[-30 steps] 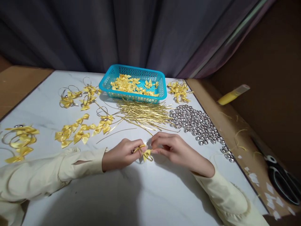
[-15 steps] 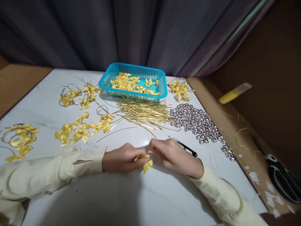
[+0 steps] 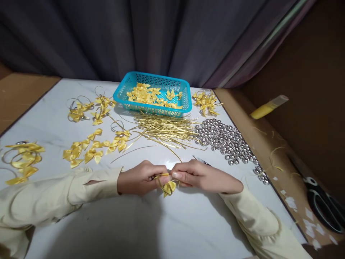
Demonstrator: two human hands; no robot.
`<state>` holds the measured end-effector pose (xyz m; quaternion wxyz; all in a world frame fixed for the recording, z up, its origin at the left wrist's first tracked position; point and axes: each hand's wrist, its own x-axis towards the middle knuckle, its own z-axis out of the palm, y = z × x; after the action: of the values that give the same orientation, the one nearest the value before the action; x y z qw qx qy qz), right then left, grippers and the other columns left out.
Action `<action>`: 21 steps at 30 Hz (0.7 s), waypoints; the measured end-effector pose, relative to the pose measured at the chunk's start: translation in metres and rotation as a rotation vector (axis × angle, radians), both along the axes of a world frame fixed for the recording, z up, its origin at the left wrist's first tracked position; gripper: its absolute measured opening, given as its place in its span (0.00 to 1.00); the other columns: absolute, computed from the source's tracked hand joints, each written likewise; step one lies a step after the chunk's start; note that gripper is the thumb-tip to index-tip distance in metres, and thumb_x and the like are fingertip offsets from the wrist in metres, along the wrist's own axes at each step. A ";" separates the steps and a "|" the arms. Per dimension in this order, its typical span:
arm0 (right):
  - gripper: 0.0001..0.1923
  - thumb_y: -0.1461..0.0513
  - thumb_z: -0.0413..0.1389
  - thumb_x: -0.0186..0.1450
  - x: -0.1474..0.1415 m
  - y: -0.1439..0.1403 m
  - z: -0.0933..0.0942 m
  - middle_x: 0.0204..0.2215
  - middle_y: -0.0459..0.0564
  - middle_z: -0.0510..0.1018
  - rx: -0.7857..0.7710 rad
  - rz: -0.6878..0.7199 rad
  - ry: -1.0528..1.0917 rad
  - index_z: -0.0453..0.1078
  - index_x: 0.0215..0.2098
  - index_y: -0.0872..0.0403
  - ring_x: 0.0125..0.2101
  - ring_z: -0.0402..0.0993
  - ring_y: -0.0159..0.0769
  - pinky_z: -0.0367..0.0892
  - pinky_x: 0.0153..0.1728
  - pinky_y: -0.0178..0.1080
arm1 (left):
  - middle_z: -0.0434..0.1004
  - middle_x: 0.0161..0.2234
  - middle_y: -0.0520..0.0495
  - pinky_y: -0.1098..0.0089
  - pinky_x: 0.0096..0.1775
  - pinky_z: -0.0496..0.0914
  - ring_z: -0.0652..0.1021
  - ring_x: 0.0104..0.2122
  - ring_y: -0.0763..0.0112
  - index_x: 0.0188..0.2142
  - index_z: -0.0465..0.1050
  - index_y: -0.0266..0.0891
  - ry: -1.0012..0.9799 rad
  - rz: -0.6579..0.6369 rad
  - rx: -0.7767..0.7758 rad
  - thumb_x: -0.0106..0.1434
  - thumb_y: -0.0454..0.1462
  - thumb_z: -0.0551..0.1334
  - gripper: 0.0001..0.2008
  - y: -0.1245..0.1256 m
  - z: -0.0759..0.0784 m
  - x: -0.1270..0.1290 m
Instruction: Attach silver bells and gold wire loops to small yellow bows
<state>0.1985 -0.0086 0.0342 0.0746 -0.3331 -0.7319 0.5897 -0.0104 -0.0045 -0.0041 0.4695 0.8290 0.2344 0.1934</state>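
Note:
My left hand is closed in a pinch on a yellow ribbon bow and a gold cord, which curves in a loop around the bow's front. My right hand meets it fingertip to fingertip, thumb and forefinger pinched at the cord; its exact hold is partly hidden by the fingers. Behind the right hand, the thin tip of a black-handled cutting tool shows, the rest covered. Just beyond both hands lies a pile of gold cords.
A blue basket holds yellow bows at the back. Silver beads spread to the right. Loose bows and bows with cord loops lie left, another cluster back right. Scissors and a yellow tube sit beyond the right edge.
My right hand has turned flatter and its forearm has swung to the right, covering most of the cutting tool. The gold cord now shows as a loop hanging in front of the bow.

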 end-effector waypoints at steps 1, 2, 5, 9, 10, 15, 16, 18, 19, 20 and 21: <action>0.15 0.56 0.47 0.67 0.000 0.000 0.000 0.19 0.41 0.61 -0.010 0.002 -0.013 0.68 0.33 0.59 0.20 0.52 0.23 0.51 0.20 0.28 | 0.48 0.17 0.60 0.79 0.20 0.50 0.53 0.17 0.81 0.23 0.58 0.37 -0.004 -0.002 -0.007 0.65 0.38 0.50 0.13 0.000 0.000 0.000; 0.15 0.55 0.49 0.66 0.000 -0.001 0.000 0.19 0.41 0.61 -0.011 0.004 -0.028 0.68 0.33 0.59 0.20 0.51 0.23 0.50 0.20 0.27 | 0.48 0.16 0.60 0.79 0.19 0.50 0.53 0.16 0.81 0.23 0.58 0.37 -0.008 -0.004 -0.013 0.65 0.38 0.50 0.14 0.001 0.000 0.000; 0.15 0.54 0.52 0.63 -0.001 -0.004 0.000 0.18 0.40 0.60 -0.011 0.020 -0.058 0.69 0.33 0.59 0.19 0.50 0.22 0.48 0.18 0.28 | 0.47 0.16 0.60 0.79 0.19 0.49 0.52 0.16 0.80 0.23 0.59 0.37 -0.015 -0.008 -0.021 0.64 0.39 0.50 0.14 0.001 0.000 0.000; 0.17 0.53 0.51 0.64 -0.004 -0.007 -0.002 0.16 0.39 0.57 0.014 0.047 -0.053 0.67 0.27 0.59 0.18 0.50 0.22 0.48 0.18 0.28 | 0.46 0.15 0.60 0.78 0.18 0.49 0.51 0.16 0.80 0.23 0.59 0.37 0.004 -0.023 -0.012 0.63 0.38 0.51 0.13 0.001 0.001 0.000; 0.17 0.53 0.50 0.64 -0.005 -0.007 -0.002 0.15 0.38 0.57 0.022 0.050 -0.050 0.66 0.26 0.59 0.17 0.50 0.22 0.48 0.18 0.28 | 0.46 0.15 0.60 0.78 0.18 0.49 0.51 0.16 0.80 0.22 0.59 0.37 0.011 -0.030 -0.009 0.63 0.38 0.51 0.13 0.000 0.001 0.000; 0.14 0.58 0.50 0.63 -0.007 -0.008 -0.005 0.16 0.38 0.54 0.008 0.063 -0.066 0.65 0.24 0.59 0.17 0.48 0.21 0.47 0.17 0.28 | 0.45 0.15 0.60 0.78 0.18 0.48 0.50 0.17 0.80 0.21 0.56 0.38 0.034 -0.051 -0.003 0.62 0.37 0.51 0.13 0.000 0.002 0.002; 0.14 0.59 0.50 0.63 -0.007 -0.007 -0.005 0.16 0.38 0.54 -0.007 0.067 -0.066 0.65 0.24 0.59 0.17 0.48 0.21 0.47 0.17 0.28 | 0.45 0.15 0.60 0.78 0.18 0.48 0.49 0.17 0.80 0.21 0.56 0.38 0.032 -0.055 -0.003 0.62 0.37 0.51 0.13 0.000 0.002 0.002; 0.12 0.60 0.50 0.63 -0.006 -0.007 -0.005 0.15 0.38 0.55 -0.051 0.078 -0.051 0.68 0.27 0.60 0.17 0.48 0.21 0.48 0.17 0.28 | 0.44 0.15 0.60 0.78 0.18 0.48 0.49 0.17 0.80 0.21 0.55 0.38 0.022 -0.065 -0.003 0.62 0.37 0.51 0.13 -0.001 0.002 0.002; 0.11 0.60 0.50 0.63 -0.006 -0.006 -0.006 0.15 0.37 0.55 -0.075 0.084 -0.039 0.69 0.29 0.61 0.17 0.47 0.21 0.48 0.17 0.28 | 0.44 0.15 0.60 0.78 0.18 0.48 0.49 0.17 0.79 0.21 0.54 0.39 0.017 -0.071 -0.003 0.62 0.37 0.51 0.13 -0.001 0.002 0.001; 0.12 0.61 0.50 0.63 -0.005 -0.005 -0.006 0.15 0.37 0.55 -0.100 0.091 -0.025 0.70 0.31 0.62 0.17 0.47 0.21 0.48 0.18 0.28 | 0.44 0.15 0.60 0.78 0.18 0.48 0.49 0.17 0.79 0.21 0.54 0.39 0.017 -0.077 -0.005 0.62 0.37 0.51 0.13 -0.001 0.003 0.001; 0.12 0.60 0.51 0.63 -0.004 -0.005 -0.006 0.16 0.37 0.55 -0.124 0.098 -0.009 0.71 0.33 0.62 0.17 0.47 0.21 0.49 0.18 0.28 | 0.45 0.15 0.61 0.78 0.18 0.48 0.49 0.17 0.79 0.22 0.54 0.39 0.018 -0.084 -0.009 0.62 0.37 0.51 0.12 0.000 0.003 0.001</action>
<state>0.1940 -0.0134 0.0280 0.0218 -0.3034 -0.7097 0.6355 -0.0098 -0.0050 -0.0012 0.4787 0.8378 0.2043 0.1651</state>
